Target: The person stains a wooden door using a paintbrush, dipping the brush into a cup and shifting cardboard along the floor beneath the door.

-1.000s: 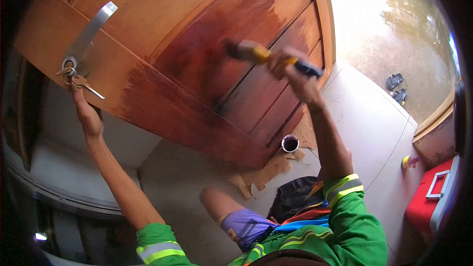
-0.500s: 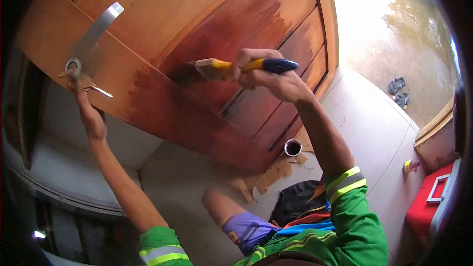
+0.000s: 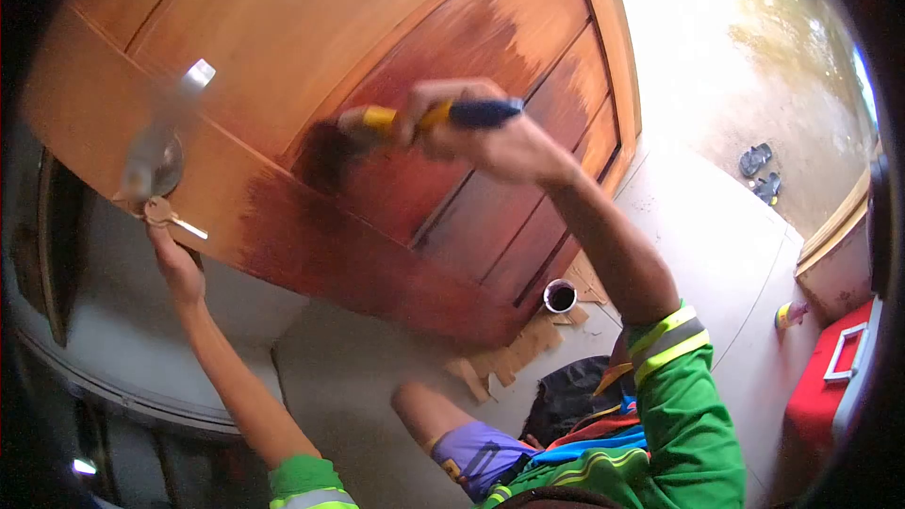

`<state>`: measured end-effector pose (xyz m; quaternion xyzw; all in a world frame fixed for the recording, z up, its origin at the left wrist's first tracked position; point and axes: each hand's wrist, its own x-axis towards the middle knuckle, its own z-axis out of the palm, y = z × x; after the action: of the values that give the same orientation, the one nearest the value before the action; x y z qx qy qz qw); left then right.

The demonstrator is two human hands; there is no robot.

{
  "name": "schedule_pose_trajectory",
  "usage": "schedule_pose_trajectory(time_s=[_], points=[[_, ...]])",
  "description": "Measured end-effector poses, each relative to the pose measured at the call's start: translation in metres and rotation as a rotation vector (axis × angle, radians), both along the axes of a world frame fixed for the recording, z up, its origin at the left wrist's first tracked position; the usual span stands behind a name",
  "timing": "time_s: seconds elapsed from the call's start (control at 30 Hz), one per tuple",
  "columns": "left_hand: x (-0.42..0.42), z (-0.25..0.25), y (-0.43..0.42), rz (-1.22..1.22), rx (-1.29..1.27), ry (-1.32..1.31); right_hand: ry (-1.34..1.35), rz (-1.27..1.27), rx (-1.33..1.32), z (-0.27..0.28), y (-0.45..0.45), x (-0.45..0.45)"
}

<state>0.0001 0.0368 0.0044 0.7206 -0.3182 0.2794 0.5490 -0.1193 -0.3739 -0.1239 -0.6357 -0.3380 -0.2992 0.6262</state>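
A wooden door (image 3: 273, 38) fills the upper left, part bare orange wood and part coated dark reddish brown. My right hand (image 3: 481, 137) is closed round the yellow and blue handle of a paintbrush (image 3: 377, 120). Its dark bristles, smeared by motion, are against the door where a panel meets the frame. At the door's left edge, my left hand (image 3: 177, 259) grips the edge just below the lock, most of its fingers hidden. Beside its thumb are a key (image 3: 160, 211) and a silver door handle (image 3: 170, 123).
A white cup of dark liquid (image 3: 559, 297) stands near the door's bottom, by torn cardboard (image 3: 514, 358). A black bag-like bundle (image 3: 566, 396) lies near my leg. At right are a red cooler (image 3: 825, 372), a small bottle (image 3: 790, 315) and black sandals (image 3: 756, 160).
My right hand and the paintbrush have moved left across the door. My left hand and the door handle sit lower in view, and the key has swung slightly.
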Motion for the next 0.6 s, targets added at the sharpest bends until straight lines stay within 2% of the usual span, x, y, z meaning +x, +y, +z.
schedule_pose_trajectory(time_s=[0.03, 0.07, 0.1, 0.13, 0.2, 0.23, 0.3, 0.33, 0.4, 0.47, 0.53, 0.57, 0.6], points=[[-0.001, 0.001, -0.002, -0.01, -0.014, -0.003, 0.046, -0.087, 0.011, 0.0, -0.019, 0.011], [-0.001, -0.001, -0.002, -0.017, -0.033, -0.004, -0.041, -0.215, 0.024, -0.002, -0.047, 0.027], [-0.001, -0.001, -0.002, -0.023, -0.052, -0.006, 0.068, -0.407, 0.216, -0.017, -0.075, 0.044], [-0.001, -0.001, -0.001, -0.022, -0.044, -0.003, -0.08, -0.441, 0.138, -0.005, -0.108, 0.04], [0.001, 0.0, 0.001, -0.019, -0.02, 0.005, -0.156, -0.596, 0.223, -0.013, -0.167, 0.056], [0.001, 0.0, 0.0, -0.009, -0.037, 0.017, -0.046, -0.699, 0.302, -0.009, -0.176, 0.05], [0.001, 0.001, -0.002, 0.008, -0.077, 0.033, 0.01, -0.769, 0.282, -0.013, -0.19, 0.052], [0.0, 0.001, -0.004, 0.006, -0.093, 0.034, -0.091, -0.797, 0.244, -0.01, -0.163, 0.043], [-0.006, -0.002, -0.007, -0.003, -0.108, 0.046, -0.338, -0.823, 0.094, -0.029, -0.121, 0.071], [0.026, -0.005, 0.035, -0.001, -0.111, 0.042, -0.398, -0.859, -0.022, -0.042, -0.03, 0.045], [0.028, -0.004, 0.036, -0.032, -0.116, 0.076, -0.301, -0.567, -0.056, -0.052, 0.028, 0.015], [0.019, -0.002, 0.023, -0.026, -0.125, 0.082, -0.196, -0.436, -0.034, -0.047, 0.045, -0.01], [0.009, 0.0, 0.011, -0.015, -0.132, 0.087, -0.204, -0.359, -0.003, -0.047, 0.038, -0.012]])
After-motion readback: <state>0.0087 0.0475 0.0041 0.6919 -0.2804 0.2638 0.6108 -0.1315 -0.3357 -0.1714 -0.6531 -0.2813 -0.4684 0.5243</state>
